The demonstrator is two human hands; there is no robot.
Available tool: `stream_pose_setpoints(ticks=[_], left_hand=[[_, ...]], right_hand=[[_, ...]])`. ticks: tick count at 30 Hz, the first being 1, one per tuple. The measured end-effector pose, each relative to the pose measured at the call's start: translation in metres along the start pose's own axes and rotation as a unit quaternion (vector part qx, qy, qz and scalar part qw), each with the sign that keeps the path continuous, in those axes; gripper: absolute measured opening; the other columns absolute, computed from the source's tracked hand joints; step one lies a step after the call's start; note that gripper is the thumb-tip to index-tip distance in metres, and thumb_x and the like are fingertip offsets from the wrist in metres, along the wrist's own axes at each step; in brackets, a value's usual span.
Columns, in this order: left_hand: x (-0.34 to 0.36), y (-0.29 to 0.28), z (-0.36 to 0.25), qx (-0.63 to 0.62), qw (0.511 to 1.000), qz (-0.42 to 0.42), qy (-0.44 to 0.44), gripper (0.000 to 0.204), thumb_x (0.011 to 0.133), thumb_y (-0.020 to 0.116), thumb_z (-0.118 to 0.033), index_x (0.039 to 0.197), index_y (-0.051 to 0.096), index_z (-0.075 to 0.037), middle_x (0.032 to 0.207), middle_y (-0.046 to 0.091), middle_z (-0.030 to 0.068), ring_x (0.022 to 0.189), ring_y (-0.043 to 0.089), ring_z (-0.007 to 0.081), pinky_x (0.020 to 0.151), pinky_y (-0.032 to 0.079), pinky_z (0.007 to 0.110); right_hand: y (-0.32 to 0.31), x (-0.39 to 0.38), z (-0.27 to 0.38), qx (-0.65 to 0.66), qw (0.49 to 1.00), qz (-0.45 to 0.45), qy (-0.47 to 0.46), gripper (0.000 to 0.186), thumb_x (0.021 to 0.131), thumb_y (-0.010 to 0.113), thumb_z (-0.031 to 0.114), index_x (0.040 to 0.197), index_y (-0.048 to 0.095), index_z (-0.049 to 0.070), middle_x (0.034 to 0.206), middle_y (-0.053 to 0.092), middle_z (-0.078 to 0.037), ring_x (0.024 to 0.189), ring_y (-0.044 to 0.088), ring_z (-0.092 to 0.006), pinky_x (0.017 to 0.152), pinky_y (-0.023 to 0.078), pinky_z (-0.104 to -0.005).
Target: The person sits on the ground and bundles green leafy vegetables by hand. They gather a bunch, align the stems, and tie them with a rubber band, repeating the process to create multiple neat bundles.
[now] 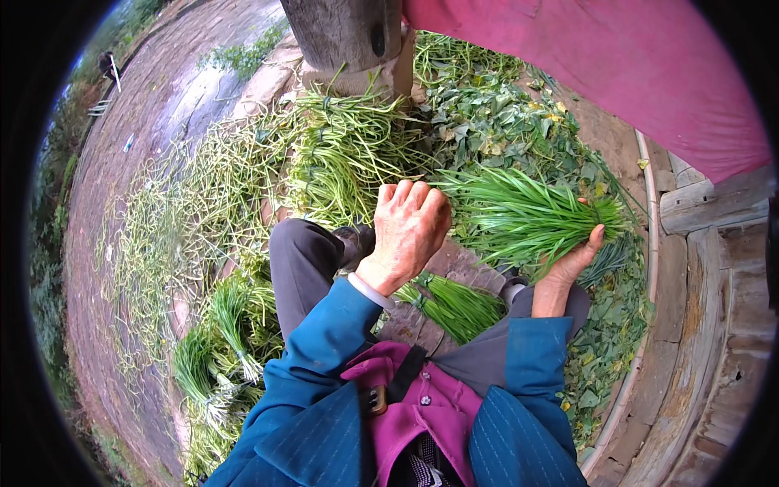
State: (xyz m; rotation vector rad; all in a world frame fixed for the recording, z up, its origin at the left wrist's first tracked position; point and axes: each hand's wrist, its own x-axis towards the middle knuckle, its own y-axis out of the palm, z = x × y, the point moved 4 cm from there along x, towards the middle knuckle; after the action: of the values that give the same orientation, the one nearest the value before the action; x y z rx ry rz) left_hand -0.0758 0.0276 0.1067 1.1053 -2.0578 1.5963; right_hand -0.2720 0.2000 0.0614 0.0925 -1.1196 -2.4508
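Observation:
My right hand [574, 261] is wrapped round the base of a bunch of garlic chives [519, 213], raised above my right knee. Its long green blades point left and fan out. At their tips is my left hand [412, 227], back upward, fingers curled closed; whatever is in them is hidden. Another bunch of green chives [461, 308] lies on the ground between my legs.
Bundled yellow-green stalks [349, 154] lean by a wooden post [345, 32], with loose stalks [195, 203] spread leftward. White-ended green bunches [231, 325] lie at my left. Leafy vines [495, 114] cover the ground ahead. Pink cloth [600, 65] hangs upper right, above wooden beams [714, 203].

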Motion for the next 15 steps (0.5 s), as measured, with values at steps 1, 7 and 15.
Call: stream_pose_setpoints(ticks=[1, 7, 15], left_hand=[[0.000, 0.001, 0.007, 0.011, 1.000, -0.009, 0.000, 0.017, 0.070, 0.070, -0.008, 0.078, 0.056, -0.011, 0.072, 0.051, 0.0029, 0.071, 0.051, 0.0227, 0.068, 0.038, 0.035], [-0.004, 0.013, 0.068, -0.041, 0.988, 0.016, -0.148, 0.010, 0.082, 0.063, -0.016, 0.081, 0.061, -0.007, 0.076, 0.059, 0.0091, 0.072, 0.056, 0.0288, 0.067, 0.042, 0.039], [0.048, -0.026, 0.104, -0.460, 0.835, -0.013, -0.303, 0.017, 0.084, 0.066, -0.008, 0.100, 0.069, -0.002, 0.085, 0.069, 0.0038, 0.076, 0.061, 0.0096, 0.072, 0.049, 0.023]], right_hand=[[0.000, 0.000, 0.001, 0.000, 1.000, -0.002, 0.001, 0.054, 0.084, 0.059, 0.048, 0.113, 0.056, 0.003, 0.103, 0.062, -0.013, 0.092, 0.061, -0.0278, 0.078, 0.052, -0.0428], [-0.002, 0.003, 0.006, 0.022, 1.000, -0.018, -0.002, 0.056, 0.083, 0.059, 0.049, 0.116, 0.055, 0.003, 0.104, 0.062, -0.013, 0.092, 0.061, -0.0278, 0.078, 0.052, -0.0420], [-0.006, 0.002, 0.010, 0.003, 0.996, -0.093, -0.017, 0.055, 0.083, 0.060, 0.049, 0.114, 0.055, 0.003, 0.107, 0.060, -0.011, 0.098, 0.059, -0.0281, 0.084, 0.050, -0.0443]])
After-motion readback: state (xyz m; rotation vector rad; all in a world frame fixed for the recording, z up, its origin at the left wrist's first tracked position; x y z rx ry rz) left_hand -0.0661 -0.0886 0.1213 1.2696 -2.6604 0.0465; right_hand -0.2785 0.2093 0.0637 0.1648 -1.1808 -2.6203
